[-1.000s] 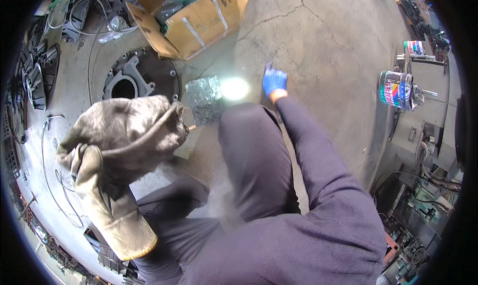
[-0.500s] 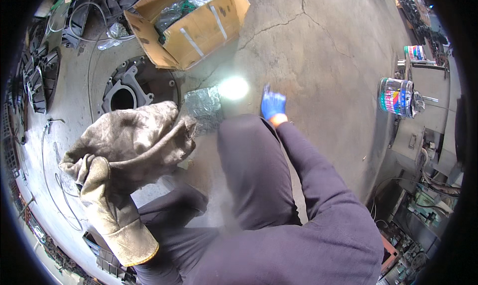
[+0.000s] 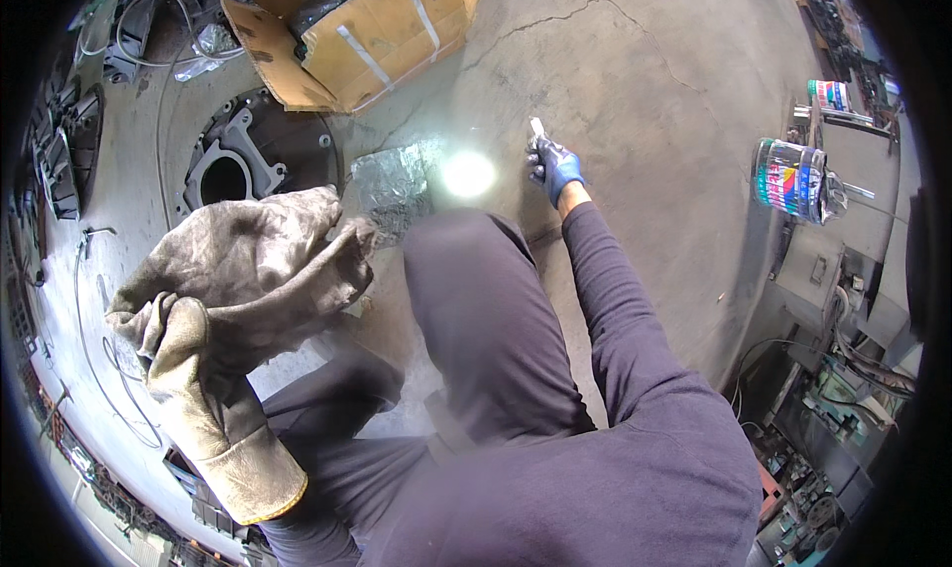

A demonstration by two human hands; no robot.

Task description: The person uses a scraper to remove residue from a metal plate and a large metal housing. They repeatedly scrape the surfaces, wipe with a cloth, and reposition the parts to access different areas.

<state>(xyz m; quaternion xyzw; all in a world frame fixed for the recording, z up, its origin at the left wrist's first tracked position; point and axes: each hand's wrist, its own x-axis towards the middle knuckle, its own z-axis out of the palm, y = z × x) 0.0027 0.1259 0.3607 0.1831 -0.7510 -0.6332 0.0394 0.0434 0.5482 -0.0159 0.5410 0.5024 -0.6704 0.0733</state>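
Note:
My left hand (image 3: 183, 344), in a long tan leather work glove, grips a large grimy grey rag (image 3: 248, 260) by its lower left corner. The rag hangs bunched over my left thigh and hides whatever is beneath it. My right hand (image 3: 557, 169) reaches out past my right knee in a blue glove with dark palm and fingers. Its fingers are closed on a short white stick (image 3: 536, 126), whose tip points away from me over the concrete floor. Left of my right knee a crinkled silvery sheet (image 3: 390, 180) lies flat.
A cardboard box (image 3: 382, 47) with plastic-wrapped contents stands at the far left. Near it rests a round dark metal housing (image 3: 263, 146). Cables run along the left floor. At right, a printed paint can (image 3: 788, 180) sits on a grey machine (image 3: 853, 205). A bright light spot falls mid-floor.
My right hand has moved slightly away and right and turned, bringing the white stick into clear view. The left hand still holds the rag. The view has shifted a little.

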